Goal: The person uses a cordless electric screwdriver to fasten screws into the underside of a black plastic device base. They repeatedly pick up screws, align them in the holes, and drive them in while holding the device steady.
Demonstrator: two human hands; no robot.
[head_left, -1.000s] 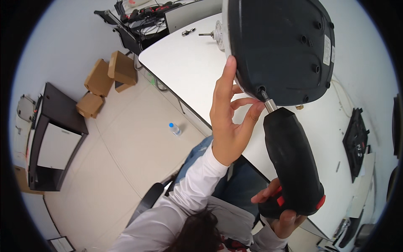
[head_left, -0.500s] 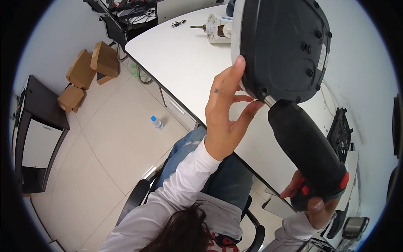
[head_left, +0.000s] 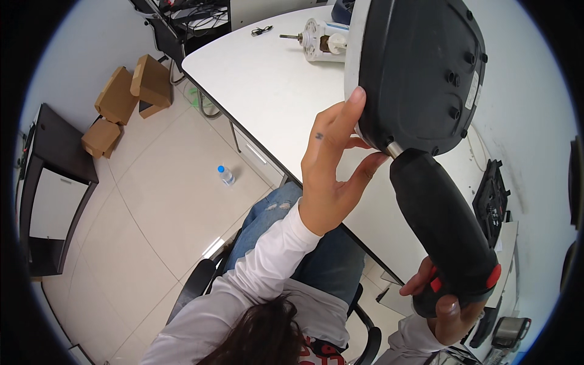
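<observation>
A large black plastic housing (head_left: 420,73) with a pale rim and several screw holes is held up above the table. My left hand (head_left: 334,164) grips its lower left edge, fingers against the rim and thumb close to the lower corner. My right hand (head_left: 447,304) is wrapped round the base of a black cordless screwdriver (head_left: 444,213) with red accents. Its metal shaft (head_left: 395,149) meets the housing at that lower corner hole. The housing covers whatever lies behind it, and the screw itself cannot be made out.
On the white table (head_left: 261,79) lie a white cylindrical motor-like part (head_left: 322,41) with a metal shaft and a small black cable (head_left: 262,30). An open black tool case (head_left: 490,194) stands at the right. A water bottle (head_left: 225,175) and cardboard boxes (head_left: 152,82) are on the floor.
The housing and my left hand have shifted slightly right and down in the picture. The screwdriver's base and my right hand have moved a little left and down; both grips stay the same.
</observation>
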